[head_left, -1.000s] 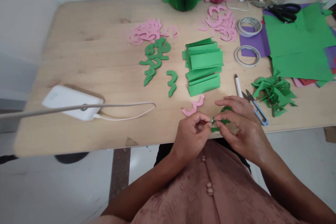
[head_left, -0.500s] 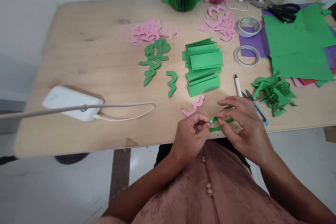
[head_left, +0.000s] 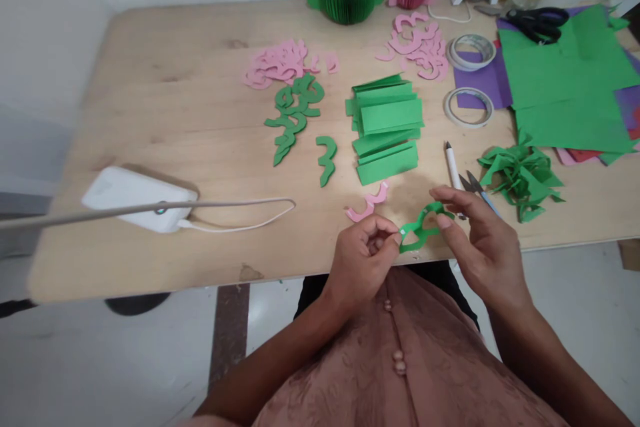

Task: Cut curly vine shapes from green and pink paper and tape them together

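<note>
Left hand (head_left: 365,255) pinching green cutout (head_left: 421,231); right hand (head_left: 484,255) hovering spread at far end, contact unclear. Risk: uneven pull tearing narrow bends.

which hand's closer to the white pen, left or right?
Right. The right hand is just on the near side of the white pen, overlapping its lower end in view. The left hand is farther off, nearer the person and to the pen's left.

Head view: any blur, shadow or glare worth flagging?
Head view: grey cable looks soft toward the left edge; white device throws a soft shadow along its far side; held green strip keeps a readable outline, though whether its white spot is glare, can't tell.
</note>
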{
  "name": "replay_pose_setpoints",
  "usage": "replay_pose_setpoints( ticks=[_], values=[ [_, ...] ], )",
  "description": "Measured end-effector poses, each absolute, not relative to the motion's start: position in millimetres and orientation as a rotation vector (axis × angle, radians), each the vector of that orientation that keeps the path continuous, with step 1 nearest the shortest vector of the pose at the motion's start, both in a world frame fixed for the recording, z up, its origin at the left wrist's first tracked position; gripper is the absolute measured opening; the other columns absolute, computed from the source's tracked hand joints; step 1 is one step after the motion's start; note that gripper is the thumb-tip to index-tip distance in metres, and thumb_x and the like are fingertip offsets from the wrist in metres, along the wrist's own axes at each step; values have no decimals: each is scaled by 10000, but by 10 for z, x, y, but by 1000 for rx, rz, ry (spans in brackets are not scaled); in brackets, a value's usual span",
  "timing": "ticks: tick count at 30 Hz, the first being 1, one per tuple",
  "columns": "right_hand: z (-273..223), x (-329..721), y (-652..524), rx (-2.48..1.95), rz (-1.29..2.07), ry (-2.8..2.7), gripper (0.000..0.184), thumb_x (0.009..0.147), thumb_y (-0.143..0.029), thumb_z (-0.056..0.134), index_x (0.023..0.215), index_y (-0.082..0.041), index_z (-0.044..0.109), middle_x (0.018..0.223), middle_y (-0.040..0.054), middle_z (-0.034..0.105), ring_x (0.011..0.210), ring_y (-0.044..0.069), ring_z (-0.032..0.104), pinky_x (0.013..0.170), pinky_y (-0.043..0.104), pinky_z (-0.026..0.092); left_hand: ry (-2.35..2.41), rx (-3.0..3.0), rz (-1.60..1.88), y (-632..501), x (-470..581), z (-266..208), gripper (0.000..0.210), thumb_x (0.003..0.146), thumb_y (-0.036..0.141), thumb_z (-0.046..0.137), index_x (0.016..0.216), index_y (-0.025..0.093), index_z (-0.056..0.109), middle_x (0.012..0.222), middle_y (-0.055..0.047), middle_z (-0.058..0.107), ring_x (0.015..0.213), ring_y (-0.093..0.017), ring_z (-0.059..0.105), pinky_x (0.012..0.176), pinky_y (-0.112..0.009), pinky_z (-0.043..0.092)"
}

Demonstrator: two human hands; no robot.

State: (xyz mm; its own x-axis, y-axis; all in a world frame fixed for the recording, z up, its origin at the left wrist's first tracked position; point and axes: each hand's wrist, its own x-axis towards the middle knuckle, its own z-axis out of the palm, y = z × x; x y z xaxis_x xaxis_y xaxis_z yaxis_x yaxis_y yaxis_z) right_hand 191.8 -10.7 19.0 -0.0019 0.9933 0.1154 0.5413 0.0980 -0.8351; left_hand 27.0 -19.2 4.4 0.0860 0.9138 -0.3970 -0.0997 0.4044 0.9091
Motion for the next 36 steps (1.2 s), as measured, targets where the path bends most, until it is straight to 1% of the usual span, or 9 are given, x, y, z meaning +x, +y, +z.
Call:
replay_pose_setpoints(
  ticks=[5,13,21,26,29,33,34,36],
  values=[
    [177,1913,-115,-1539,860,-1570,267,869,-299,602,1131,-254,624,1124,62,659,1015,220,607,894,426,485,1247,863,903,-196,266,51,90,741,244,595,689,171,586,552,47,510,478,-74,482,480,-190,356],
    [115,1929,-127,-1535,969,-1486,293,866,-299,614,1157,-261,606,1154,65,655,1040,228,608,897,440,477,1224,859,907,-194,267,37,86,744,241,591,703,167,581,554,51,512,476,-71,479,478,-186,348],
    [140,1910,-92,-1522,985,-1501,279,870,-285,598,1147,-256,601,1096,69,667,984,219,632,805,395,523,1221,833,893,-195,265,58,74,749,225,599,702,169,585,519,53,520,451,-69,484,459,-177,358],
    [199,1939,-41,-1506,1029,-1482,256,867,-301,604,1118,-253,617,1061,68,691,881,196,662,754,378,552,1211,819,893,-198,251,50,83,747,228,615,693,172,585,511,52,532,441,-66,489,442,-170,358],
    [171,1970,-30,-1473,1076,-1357,258,881,-327,586,1132,-273,616,1080,68,692,952,207,660,803,401,556,1187,783,887,-200,249,48,94,749,251,624,709,172,591,496,47,546,413,-66,477,425,-171,368],
    [87,1977,-89,-1425,1183,-1057,320,906,-369,528,1216,-297,569,1219,85,634,1053,232,635,824,431,550,1144,691,918,-202,265,43,131,740,278,650,720,165,586,515,34,580,428,-79,527,440,-181,419],
    [72,1967,-117,-1414,1220,-987,328,905,-372,522,1221,-296,565,1222,85,630,1058,233,632,820,426,550,1136,674,932,-203,272,40,137,740,279,654,716,163,584,524,31,587,438,-81,540,447,-182,430],
    [57,1934,-181,-1382,1308,-872,329,892,-368,533,1208,-288,576,1157,74,651,1031,223,639,800,399,553,1124,650,958,-206,285,36,144,738,277,659,708,159,582,544,28,597,450,-81,553,460,-185,450]
  ],
)
